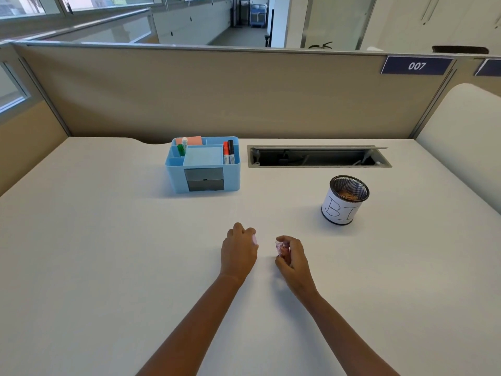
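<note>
Pink container [282,248] translucent, right hand [294,260]; cap [254,240] left hand [238,249].

1. The left hand [238,249] rests on the white worktop [108,253], its fingers curled round a small pink piece [254,240].
2. The right hand [292,260], just beside it at 3 o'clock, grips a small pink container [282,248].
3. From the hands, a blue organiser [176,177] stands at 11 o'clock and a mesh cup [339,210] at 2 o'clock.

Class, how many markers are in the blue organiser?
3: green marker in the left compartment; red marker and black marker together in the right. Others may be hidden.
</note>
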A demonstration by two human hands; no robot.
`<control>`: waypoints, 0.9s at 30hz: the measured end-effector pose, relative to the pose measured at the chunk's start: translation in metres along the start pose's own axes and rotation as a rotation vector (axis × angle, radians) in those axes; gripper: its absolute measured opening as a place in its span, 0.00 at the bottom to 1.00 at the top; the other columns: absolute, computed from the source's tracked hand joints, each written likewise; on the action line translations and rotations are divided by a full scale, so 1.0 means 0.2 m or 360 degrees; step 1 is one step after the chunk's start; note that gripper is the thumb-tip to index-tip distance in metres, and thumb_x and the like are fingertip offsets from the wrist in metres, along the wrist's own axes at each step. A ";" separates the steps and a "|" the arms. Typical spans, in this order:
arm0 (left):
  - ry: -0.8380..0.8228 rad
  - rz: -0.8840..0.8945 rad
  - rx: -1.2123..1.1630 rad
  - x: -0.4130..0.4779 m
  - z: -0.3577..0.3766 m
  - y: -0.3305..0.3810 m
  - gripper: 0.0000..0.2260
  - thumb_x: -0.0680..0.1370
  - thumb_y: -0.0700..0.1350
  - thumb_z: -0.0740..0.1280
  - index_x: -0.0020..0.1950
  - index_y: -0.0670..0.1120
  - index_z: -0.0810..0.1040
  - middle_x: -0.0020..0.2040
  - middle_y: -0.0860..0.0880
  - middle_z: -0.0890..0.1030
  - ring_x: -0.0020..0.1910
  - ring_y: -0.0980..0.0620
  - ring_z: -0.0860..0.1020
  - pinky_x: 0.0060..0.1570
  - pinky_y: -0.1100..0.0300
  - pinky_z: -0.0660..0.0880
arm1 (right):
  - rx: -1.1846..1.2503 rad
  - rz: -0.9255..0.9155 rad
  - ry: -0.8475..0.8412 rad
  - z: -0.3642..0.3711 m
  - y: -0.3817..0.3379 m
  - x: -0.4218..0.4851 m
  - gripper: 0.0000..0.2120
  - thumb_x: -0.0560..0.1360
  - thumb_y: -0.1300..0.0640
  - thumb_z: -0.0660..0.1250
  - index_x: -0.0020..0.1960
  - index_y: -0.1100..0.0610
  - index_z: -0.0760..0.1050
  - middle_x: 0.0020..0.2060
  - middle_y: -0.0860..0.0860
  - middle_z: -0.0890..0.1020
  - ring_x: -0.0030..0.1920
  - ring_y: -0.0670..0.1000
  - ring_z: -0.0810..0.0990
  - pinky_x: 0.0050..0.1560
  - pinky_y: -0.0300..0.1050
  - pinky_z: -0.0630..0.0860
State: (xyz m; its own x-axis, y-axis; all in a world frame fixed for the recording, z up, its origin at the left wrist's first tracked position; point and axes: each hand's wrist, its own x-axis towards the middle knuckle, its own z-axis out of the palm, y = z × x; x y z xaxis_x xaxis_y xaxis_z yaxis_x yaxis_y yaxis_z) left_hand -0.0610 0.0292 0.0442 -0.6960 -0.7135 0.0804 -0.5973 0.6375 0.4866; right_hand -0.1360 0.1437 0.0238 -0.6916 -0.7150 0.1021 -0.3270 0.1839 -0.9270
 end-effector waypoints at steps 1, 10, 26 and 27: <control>-0.0015 0.0037 0.0068 0.00 0.01 -0.01 0.13 0.78 0.44 0.62 0.62 0.44 0.71 0.60 0.42 0.73 0.57 0.47 0.74 0.57 0.58 0.73 | -0.0008 -0.0006 0.0018 -0.01 0.00 0.01 0.17 0.69 0.65 0.59 0.58 0.59 0.68 0.50 0.52 0.71 0.49 0.46 0.72 0.47 0.20 0.68; -0.0175 0.0113 0.0240 0.00 0.05 -0.04 0.12 0.77 0.44 0.61 0.60 0.43 0.71 0.59 0.42 0.72 0.55 0.45 0.73 0.55 0.54 0.74 | -0.0035 -0.0006 0.0166 -0.13 0.03 0.08 0.21 0.72 0.70 0.62 0.62 0.57 0.69 0.50 0.54 0.69 0.49 0.49 0.71 0.48 0.22 0.68; 0.0118 0.0279 -0.0050 0.06 0.18 0.19 0.32 0.75 0.57 0.62 0.72 0.43 0.54 0.73 0.40 0.62 0.73 0.44 0.58 0.71 0.50 0.59 | 0.0038 -0.0040 0.0691 -0.50 0.05 0.23 0.17 0.69 0.71 0.65 0.56 0.60 0.72 0.51 0.58 0.77 0.46 0.54 0.75 0.38 0.21 0.71; 0.0104 0.0287 -0.0139 0.07 0.19 0.23 0.33 0.75 0.56 0.63 0.72 0.43 0.54 0.73 0.41 0.62 0.74 0.44 0.57 0.71 0.50 0.59 | 0.0024 -0.0055 0.0716 -0.55 0.05 0.25 0.16 0.70 0.71 0.65 0.55 0.60 0.72 0.52 0.59 0.78 0.46 0.54 0.75 0.38 0.21 0.71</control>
State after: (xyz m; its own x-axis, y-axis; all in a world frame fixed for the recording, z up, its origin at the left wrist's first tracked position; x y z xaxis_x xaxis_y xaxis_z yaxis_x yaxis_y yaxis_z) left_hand -0.1129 0.0603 0.0345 -0.7597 -0.6091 0.2277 -0.4265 0.7311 0.5326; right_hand -0.2440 0.1834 0.0593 -0.8928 -0.3556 0.2766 -0.3475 0.1529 -0.9251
